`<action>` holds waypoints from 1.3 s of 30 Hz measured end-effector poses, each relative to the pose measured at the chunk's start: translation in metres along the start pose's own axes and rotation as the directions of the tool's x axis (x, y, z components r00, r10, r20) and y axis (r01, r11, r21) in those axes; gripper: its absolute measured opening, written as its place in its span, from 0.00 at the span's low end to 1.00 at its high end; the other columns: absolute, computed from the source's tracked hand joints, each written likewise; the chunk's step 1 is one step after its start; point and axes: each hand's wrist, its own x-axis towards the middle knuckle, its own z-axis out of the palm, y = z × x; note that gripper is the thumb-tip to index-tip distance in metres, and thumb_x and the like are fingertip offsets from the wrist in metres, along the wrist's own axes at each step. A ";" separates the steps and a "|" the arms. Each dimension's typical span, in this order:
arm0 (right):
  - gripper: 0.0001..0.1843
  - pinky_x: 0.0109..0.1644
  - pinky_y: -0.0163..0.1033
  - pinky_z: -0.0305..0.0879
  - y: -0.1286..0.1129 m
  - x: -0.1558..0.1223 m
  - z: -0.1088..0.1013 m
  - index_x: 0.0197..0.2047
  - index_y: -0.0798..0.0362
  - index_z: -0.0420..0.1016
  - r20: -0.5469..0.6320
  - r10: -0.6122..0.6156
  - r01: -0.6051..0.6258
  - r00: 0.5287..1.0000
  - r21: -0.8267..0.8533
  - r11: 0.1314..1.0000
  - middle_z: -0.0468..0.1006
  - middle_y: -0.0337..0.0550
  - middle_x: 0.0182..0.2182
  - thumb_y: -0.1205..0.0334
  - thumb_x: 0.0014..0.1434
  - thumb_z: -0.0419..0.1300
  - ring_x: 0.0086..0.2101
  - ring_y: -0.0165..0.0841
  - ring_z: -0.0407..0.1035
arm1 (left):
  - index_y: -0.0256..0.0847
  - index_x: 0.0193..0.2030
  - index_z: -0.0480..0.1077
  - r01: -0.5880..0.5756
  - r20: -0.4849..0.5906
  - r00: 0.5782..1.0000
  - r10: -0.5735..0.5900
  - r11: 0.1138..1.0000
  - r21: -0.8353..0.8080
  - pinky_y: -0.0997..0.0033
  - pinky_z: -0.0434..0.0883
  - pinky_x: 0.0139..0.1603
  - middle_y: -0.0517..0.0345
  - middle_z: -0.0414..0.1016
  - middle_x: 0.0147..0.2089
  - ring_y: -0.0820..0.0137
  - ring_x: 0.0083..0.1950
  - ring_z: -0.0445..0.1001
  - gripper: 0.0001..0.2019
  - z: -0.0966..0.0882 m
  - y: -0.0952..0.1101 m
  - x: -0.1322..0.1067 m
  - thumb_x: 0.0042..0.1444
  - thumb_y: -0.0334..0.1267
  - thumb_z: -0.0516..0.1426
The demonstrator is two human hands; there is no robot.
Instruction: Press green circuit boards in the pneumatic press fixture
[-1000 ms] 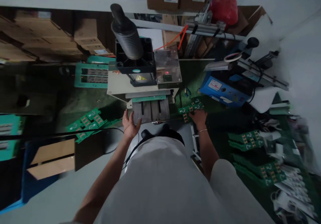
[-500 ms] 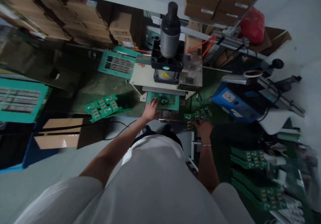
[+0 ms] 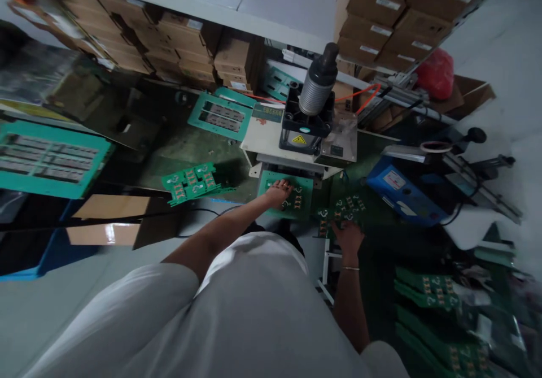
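My left hand [image 3: 278,193] lies over a green circuit board [image 3: 298,199] on a flat green fixture [image 3: 308,185] at the mouth of a bench press [image 3: 265,135]. Its fingers are bent down onto the board; the fingertips are partly hidden. At the bench's front edge, right of the press, my right hand [image 3: 348,237] is closed on the near edge of a dark green circuit board [image 3: 323,222]. More boards [image 3: 353,203] lie just beyond its fingers. Left of the press sits a loose pile of circuit boards [image 3: 190,183].
A blue machine [image 3: 402,189] stands at the right. Green frames [image 3: 220,117] lie behind and far left. Stacked cartons [image 3: 169,44] line the back. An open carton [image 3: 110,220] is at left front. Rows of boards [image 3: 423,287] lie at lower right.
The fixture with its board has slid out of the press toward me, my left hand moving with it. My right hand stays at the right-hand boards. The view has shifted.
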 end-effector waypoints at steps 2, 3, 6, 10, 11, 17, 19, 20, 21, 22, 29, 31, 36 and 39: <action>0.22 0.48 0.47 0.66 -0.004 -0.001 -0.001 0.42 0.52 0.84 -0.009 -0.001 0.001 1.000 -0.001 1.000 0.85 0.55 0.45 0.42 0.61 0.63 0.49 0.49 0.76 | 0.25 0.76 0.55 -0.009 0.005 1.000 0.009 1.000 0.017 0.46 0.56 0.72 0.22 0.59 0.74 0.37 0.74 0.59 0.56 -0.007 0.002 -0.001 0.42 0.44 0.71; 0.22 0.48 0.47 0.66 -0.007 -0.001 -0.002 0.42 0.52 0.84 -0.014 0.001 -0.001 1.000 0.001 1.000 0.85 0.55 0.45 0.42 0.61 0.63 0.49 0.49 0.77 | 0.25 0.76 0.54 -0.006 -0.007 1.000 0.006 1.000 0.012 0.46 0.56 0.72 0.22 0.60 0.73 0.37 0.73 0.59 0.57 -0.011 -0.001 -0.004 0.42 0.46 0.71; 0.22 0.49 0.47 0.67 -0.020 0.000 0.000 0.42 0.52 0.85 -0.027 -0.008 0.008 1.000 0.005 1.000 0.85 0.55 0.44 0.42 0.62 0.63 0.48 0.49 0.77 | 0.24 0.77 0.51 0.032 -0.118 0.992 -0.037 0.999 -0.042 0.46 0.57 0.71 0.23 0.61 0.72 0.36 0.71 0.61 0.60 -0.024 -0.026 -0.034 0.41 0.51 0.71; 0.21 0.52 0.48 0.66 -0.059 0.005 0.006 0.40 0.53 0.85 -0.016 -0.099 0.099 0.995 -0.015 0.995 0.85 0.56 0.44 0.43 0.62 0.63 0.49 0.50 0.77 | 0.29 0.77 0.53 0.231 -0.256 0.932 -0.257 0.964 -0.129 0.48 0.58 0.72 0.30 0.61 0.73 0.39 0.71 0.61 0.59 -0.029 -0.104 -0.119 0.40 0.53 0.70; 0.21 0.53 0.48 0.66 -0.074 0.005 0.008 0.41 0.53 0.85 -0.009 -0.124 0.124 0.992 -0.014 0.992 0.85 0.56 0.44 0.43 0.62 0.63 0.50 0.50 0.77 | 0.30 0.76 0.54 0.297 -0.262 0.908 -0.326 0.944 -0.145 0.48 0.59 0.72 0.30 0.62 0.73 0.40 0.72 0.61 0.58 -0.025 -0.126 -0.143 0.40 0.52 0.70; 0.22 0.54 0.49 0.65 -0.170 0.007 0.017 0.44 0.53 0.84 0.061 -0.228 0.231 0.972 -0.049 0.972 0.84 0.56 0.44 0.43 0.63 0.62 0.49 0.48 0.77 | 0.26 0.68 0.64 0.578 -0.247 0.739 -0.627 0.778 -0.246 0.43 0.67 0.67 0.28 0.70 0.65 0.37 0.67 0.67 0.48 0.022 -0.215 -0.235 0.41 0.47 0.68; 0.22 0.56 0.52 0.65 -0.194 0.009 0.018 0.45 0.55 0.84 0.091 -0.244 0.250 0.966 -0.071 0.966 0.84 0.58 0.45 0.44 0.63 0.61 0.49 0.49 0.77 | 0.28 0.66 0.67 0.592 -0.238 0.722 -0.649 0.759 -0.271 0.40 0.68 0.65 0.27 0.72 0.63 0.36 0.65 0.70 0.44 0.033 -0.226 -0.239 0.43 0.49 0.68; 0.23 0.56 0.53 0.65 -0.203 0.010 0.018 0.45 0.55 0.84 0.107 -0.244 0.253 0.964 -0.077 0.964 0.84 0.59 0.45 0.44 0.64 0.61 0.49 0.50 0.77 | 0.29 0.65 0.68 0.590 -0.235 0.722 -0.651 0.756 -0.282 0.39 0.69 0.64 0.27 0.72 0.63 0.36 0.65 0.70 0.44 0.037 -0.229 -0.239 0.44 0.51 0.68; 0.23 0.57 0.54 0.64 -0.210 0.012 0.019 0.46 0.56 0.84 0.121 -0.241 0.252 0.963 -0.082 0.964 0.84 0.61 0.45 0.44 0.64 0.61 0.49 0.50 0.77 | 0.29 0.65 0.68 0.586 -0.235 0.722 -0.651 0.756 -0.291 0.38 0.69 0.63 0.26 0.72 0.63 0.35 0.65 0.70 0.44 0.039 -0.231 -0.237 0.44 0.52 0.68; 0.23 0.58 0.55 0.64 -0.216 0.013 0.020 0.46 0.57 0.84 0.133 -0.235 0.247 0.963 -0.086 0.965 0.83 0.62 0.46 0.45 0.65 0.61 0.50 0.51 0.77 | 0.29 0.66 0.68 0.579 -0.237 0.725 -0.647 0.759 -0.299 0.36 0.69 0.64 0.25 0.71 0.65 0.34 0.66 0.70 0.45 0.040 -0.232 -0.235 0.44 0.54 0.68; 0.25 0.60 0.57 0.64 -0.227 0.017 0.023 0.47 0.60 0.83 0.200 -0.223 0.248 0.954 -0.108 0.963 0.82 0.65 0.48 0.44 0.67 0.61 0.52 0.52 0.76 | 0.32 0.76 0.57 0.334 -0.261 0.880 -0.397 0.908 -0.252 0.43 0.53 0.77 0.31 0.53 0.79 0.44 0.81 0.48 0.46 0.035 -0.170 -0.179 0.54 0.49 0.66; 0.26 0.60 0.56 0.63 -0.222 0.019 0.023 0.47 0.59 0.83 0.197 -0.257 0.284 0.946 -0.120 0.951 0.81 0.66 0.49 0.42 0.68 0.60 0.52 0.51 0.75 | 0.33 0.78 0.54 0.209 -0.233 0.937 -0.261 0.952 -0.224 0.46 0.50 0.78 0.33 0.51 0.80 0.47 0.81 0.47 0.46 0.032 -0.138 -0.150 0.57 0.49 0.64; 0.36 0.63 0.53 0.60 -0.176 0.034 0.026 0.60 0.56 0.77 0.169 -0.413 0.434 0.895 -0.113 0.894 0.76 0.65 0.60 0.33 0.68 0.55 0.59 0.51 0.68 | 0.31 0.80 0.49 0.003 -0.174 0.984 -0.038 0.980 -0.200 0.48 0.47 0.79 0.33 0.47 0.81 0.48 0.82 0.45 0.48 0.032 -0.085 -0.087 0.60 0.53 0.61; 0.47 0.70 0.54 0.53 -0.137 0.043 0.033 0.74 0.57 0.61 0.138 -0.579 0.592 0.803 -0.086 0.801 0.59 0.63 0.73 0.29 0.66 0.53 0.71 0.53 0.53 | 0.29 0.80 0.48 -0.022 -0.165 0.986 -0.009 0.983 -0.184 0.49 0.45 0.79 0.32 0.45 0.81 0.49 0.82 0.43 0.49 0.036 -0.081 -0.071 0.61 0.55 0.61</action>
